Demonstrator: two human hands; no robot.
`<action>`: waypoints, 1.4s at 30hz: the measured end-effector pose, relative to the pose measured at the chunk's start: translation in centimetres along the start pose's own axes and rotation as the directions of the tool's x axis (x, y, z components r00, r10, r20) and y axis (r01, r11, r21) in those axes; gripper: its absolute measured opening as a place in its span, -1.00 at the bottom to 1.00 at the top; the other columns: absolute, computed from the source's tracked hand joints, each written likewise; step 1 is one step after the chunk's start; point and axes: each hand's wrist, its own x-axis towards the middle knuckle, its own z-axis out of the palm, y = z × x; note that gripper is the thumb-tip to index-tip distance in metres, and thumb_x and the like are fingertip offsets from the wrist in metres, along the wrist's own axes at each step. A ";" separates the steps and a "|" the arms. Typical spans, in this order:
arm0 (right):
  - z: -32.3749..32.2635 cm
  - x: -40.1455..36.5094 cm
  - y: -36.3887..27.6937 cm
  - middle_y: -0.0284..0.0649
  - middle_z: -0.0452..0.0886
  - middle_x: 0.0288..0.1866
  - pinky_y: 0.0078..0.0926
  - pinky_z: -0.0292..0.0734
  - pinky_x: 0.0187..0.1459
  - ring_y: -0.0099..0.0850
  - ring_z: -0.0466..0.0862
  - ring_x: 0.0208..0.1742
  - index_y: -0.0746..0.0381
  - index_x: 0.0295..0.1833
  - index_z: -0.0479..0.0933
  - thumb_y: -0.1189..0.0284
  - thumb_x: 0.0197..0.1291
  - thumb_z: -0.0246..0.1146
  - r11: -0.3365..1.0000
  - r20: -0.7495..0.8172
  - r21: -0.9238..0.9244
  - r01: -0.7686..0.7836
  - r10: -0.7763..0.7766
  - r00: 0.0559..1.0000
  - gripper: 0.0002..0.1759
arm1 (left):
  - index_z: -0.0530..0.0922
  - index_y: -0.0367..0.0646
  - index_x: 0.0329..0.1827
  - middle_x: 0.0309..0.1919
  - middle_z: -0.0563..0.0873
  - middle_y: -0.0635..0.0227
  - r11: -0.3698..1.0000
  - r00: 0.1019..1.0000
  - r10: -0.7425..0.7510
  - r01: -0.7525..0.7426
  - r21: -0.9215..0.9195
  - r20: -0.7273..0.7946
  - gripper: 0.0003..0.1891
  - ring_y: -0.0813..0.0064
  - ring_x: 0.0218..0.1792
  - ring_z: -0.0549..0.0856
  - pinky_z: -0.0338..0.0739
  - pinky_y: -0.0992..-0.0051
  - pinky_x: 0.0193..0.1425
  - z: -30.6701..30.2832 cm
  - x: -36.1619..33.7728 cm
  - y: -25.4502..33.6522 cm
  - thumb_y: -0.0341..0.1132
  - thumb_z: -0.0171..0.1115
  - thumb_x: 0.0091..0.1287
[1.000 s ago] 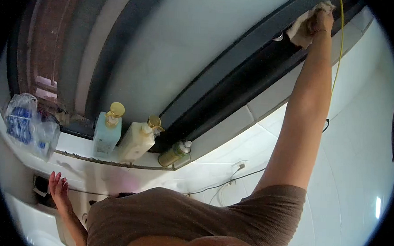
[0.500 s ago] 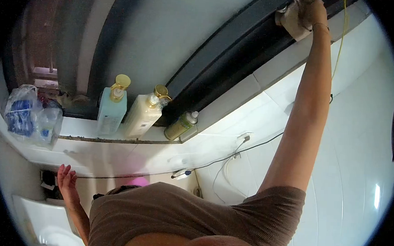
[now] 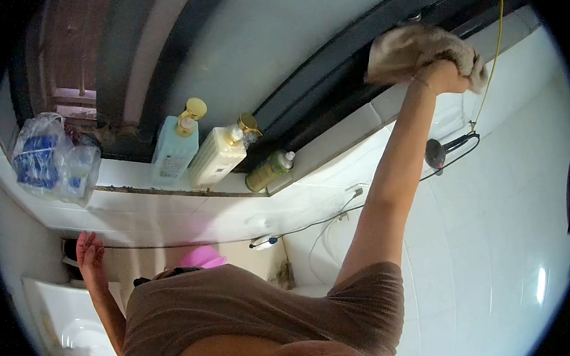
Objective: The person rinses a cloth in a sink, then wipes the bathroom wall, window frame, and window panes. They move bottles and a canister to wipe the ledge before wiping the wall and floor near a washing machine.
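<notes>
Since the earlier frame, the right hand [image 3: 450, 77] and the cloth [image 3: 405, 51] have come down and leftward from the top edge of the picture.

Head view: in the upper right of the frame, the right hand grips the cloth, its fingers closed over one bunched end. The cloth's long axis runs roughly left to right across the picture, its loose flap trailing to the left of the wrist, over the dark frame [image 3: 329, 107] that slants from centre to upper right. Whether the flap touches that frame or hangs just in front of it, I cannot tell.

The left hand [image 3: 90, 258] is at the lower left, released, its fingers loosely bent with nothing visible in them. It is well apart from the cloth, which lies up and to the right of it; the right hand is plainly the nearer.

Between the two hands, a pale blue bottle [image 3: 174, 153], a cream bottle [image 3: 218, 159] and a green can [image 3: 266, 174] stand on the white ledge [image 3: 127, 176]. A yellow cord [image 3: 497, 47] hangs just right of the cloth.
</notes>
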 end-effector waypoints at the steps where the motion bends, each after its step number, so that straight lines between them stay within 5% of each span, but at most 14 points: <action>1: -0.5 0.0 0.9 -0.16 0.53 -0.21 -0.49 0.59 -0.19 -0.38 0.58 -0.28 0.46 -0.11 0.41 0.69 0.09 -0.03 0.989 -0.018 -0.145 0.017 -0.020 1.000 -0.77 | 0.33 -0.13 0.28 0.13 0.49 0.26 1.000 1.000 0.009 -0.009 -0.006 0.012 -0.51 0.53 -0.13 0.56 0.45 0.52 0.00 0.3 -0.1 0.1 -0.39 0.09 0.24; 5: -1.3 4.6 5.4 -0.17 0.54 -0.23 -0.55 0.55 -0.15 -0.40 0.57 -0.25 0.46 -0.15 0.42 0.62 0.13 -0.05 0.951 -0.011 -0.191 0.241 -0.248 0.969 -0.79 | 0.33 -0.12 0.28 0.14 0.49 0.23 0.999 1.000 -0.017 0.016 0.038 0.021 -0.50 0.53 -0.12 0.56 0.44 0.51 0.02 0.7 0.2 -0.2 -0.37 0.11 0.24; 7: -0.3 5.4 3.8 -0.15 0.54 -0.19 -0.52 0.55 -0.11 -0.39 0.56 -0.19 0.45 -0.10 0.42 0.62 0.12 -0.07 0.981 0.033 -0.143 0.134 -0.130 0.991 -0.74 | 0.34 -0.12 0.28 0.14 0.49 0.22 1.000 1.000 -0.006 0.005 0.029 0.023 -0.50 0.52 -0.11 0.56 0.44 0.51 0.03 1.2 -0.1 -0.1 -0.36 0.11 0.24; 9: 0.2 7.1 4.8 -0.14 0.55 -0.19 -0.45 0.55 -0.12 -0.33 0.57 -0.18 0.45 -0.09 0.41 0.66 0.05 0.01 0.858 0.079 0.510 -0.060 0.022 0.997 -0.73 | 0.34 -0.12 0.28 0.13 0.49 0.21 1.000 1.000 0.004 -0.005 0.022 0.024 -0.50 0.51 -0.11 0.56 0.44 0.50 0.04 1.7 -0.4 -0.1 -0.35 0.12 0.24; 10: 1.0 6.2 4.5 -0.11 0.56 -0.22 -0.33 0.55 -0.18 -0.23 0.58 -0.23 0.42 -0.08 0.43 0.64 -0.11 0.15 0.954 -0.005 -0.148 0.261 -0.265 0.964 -0.64 | 0.34 -0.12 0.28 0.13 0.49 0.22 1.000 0.999 0.011 -0.011 0.019 0.035 -0.50 0.51 -0.09 0.55 0.43 0.50 0.05 1.9 -0.5 -0.2 -0.34 0.13 0.23; 11: -0.1 6.7 5.7 -0.07 0.59 -0.22 -0.20 0.48 -0.06 -0.10 0.58 -0.25 0.36 -0.18 0.51 0.58 -0.28 0.26 0.571 0.254 -0.619 0.539 -0.505 0.825 -0.61 | 0.34 -0.11 0.28 0.13 0.49 0.22 1.000 0.999 0.016 -0.017 0.017 0.046 -0.49 0.50 -0.08 0.55 0.43 0.50 0.05 2.1 -0.6 -0.4 -0.33 0.13 0.23; 13: -0.1 7.9 7.0 -0.06 0.61 -0.20 -0.12 0.34 0.07 -0.05 0.58 -0.20 0.28 -0.27 0.58 0.49 -0.32 0.29 0.467 0.599 -0.605 0.645 -0.267 0.755 -0.66 | 0.35 -0.11 0.28 0.13 0.49 0.23 0.999 0.999 0.008 -0.009 0.034 0.048 -0.49 0.50 -0.07 0.55 0.43 0.49 0.06 2.1 -0.6 -0.6 -0.33 0.14 0.23; 14: -0.3 7.8 9.1 -0.12 0.63 -0.10 -0.22 0.37 0.04 -0.14 0.55 0.03 0.15 -0.28 0.64 0.35 -0.21 0.30 0.123 0.676 -0.715 0.688 -0.125 0.726 -0.72 | 0.35 -0.11 0.28 0.13 0.49 0.23 0.999 0.999 0.000 -0.002 0.048 0.052 -0.49 0.49 -0.07 0.54 0.42 0.49 0.06 2.2 -0.7 -0.7 -0.32 0.14 0.23; 15: 0.0 7.6 10.2 -0.19 0.65 -0.14 -0.20 0.31 0.07 -0.22 0.53 0.06 0.14 -0.26 0.65 0.24 -0.18 0.29 -0.002 0.741 -0.579 0.816 -0.418 0.525 -0.68 | 0.35 -0.11 0.28 0.13 0.49 0.23 0.999 0.999 -0.001 -0.002 0.053 0.050 -0.49 0.49 -0.07 0.54 0.42 0.49 0.06 2.3 -0.8 -0.7 -0.32 0.14 0.23; 17: 0.9 5.3 7.9 -0.22 0.65 -0.15 -0.11 0.30 0.04 -0.19 0.57 -0.02 0.13 -0.27 0.65 0.21 -0.15 0.26 -0.154 0.796 -0.584 0.797 -0.300 0.525 -0.68 | 0.35 -0.11 0.28 0.13 0.50 0.25 0.998 1.000 -0.003 0.002 0.064 0.011 -0.49 0.49 -0.07 0.55 0.43 0.49 0.05 2.4 -1.3 -0.6 -0.32 0.14 0.23; 26: -3.5 -6.5 6.0 -0.09 0.56 -0.29 -0.18 0.36 -0.04 -0.18 0.54 -0.15 0.23 -0.30 0.53 0.35 -0.01 0.14 -0.026 0.869 -0.486 0.874 -0.120 0.480 -0.79 | 0.33 -0.11 0.29 0.12 0.50 0.26 0.998 0.997 -0.012 0.007 0.062 0.075 -0.50 0.49 -0.08 0.55 0.42 0.51 0.05 0.4 -1.4 -1.0 -0.34 0.11 0.25; 33: -6.9 -16.9 0.3 -0.12 0.54 -0.30 -0.09 0.22 0.14 -0.19 0.54 -0.20 0.24 -0.29 0.56 0.36 0.05 0.06 0.194 0.920 -0.388 0.901 0.146 0.365 -0.77 | 0.34 -0.13 0.27 0.11 0.50 0.24 0.995 0.990 -0.055 0.043 0.096 0.128 -0.51 0.50 -0.09 0.56 0.43 0.53 0.03 1.5 -1.4 0.4 -0.35 0.10 0.24; 39: -9.3 -19.6 2.8 -0.21 0.56 -0.33 -0.20 0.30 0.00 -0.26 0.55 -0.19 0.16 -0.33 0.59 0.38 0.02 0.07 0.411 0.922 -0.373 0.832 0.266 0.282 -0.81 | 0.34 -0.14 0.27 0.11 0.50 0.24 0.989 0.986 -0.096 0.078 0.124 0.140 -0.52 0.48 -0.08 0.56 0.43 0.53 0.03 0.3 -1.9 0.4 -0.36 0.08 0.24; 42: -6.9 -13.0 2.6 -0.21 0.59 -0.32 -0.19 0.31 -0.05 -0.28 0.57 -0.24 0.16 -0.30 0.58 0.41 -0.07 0.15 0.194 0.908 -0.413 0.890 0.163 0.385 -0.82 | 0.35 -0.14 0.27 0.11 0.50 0.24 0.992 0.991 -0.093 0.083 0.099 0.098 -0.52 0.47 -0.07 0.56 0.43 0.51 0.03 -0.1 -1.9 0.3 -0.37 0.08 0.24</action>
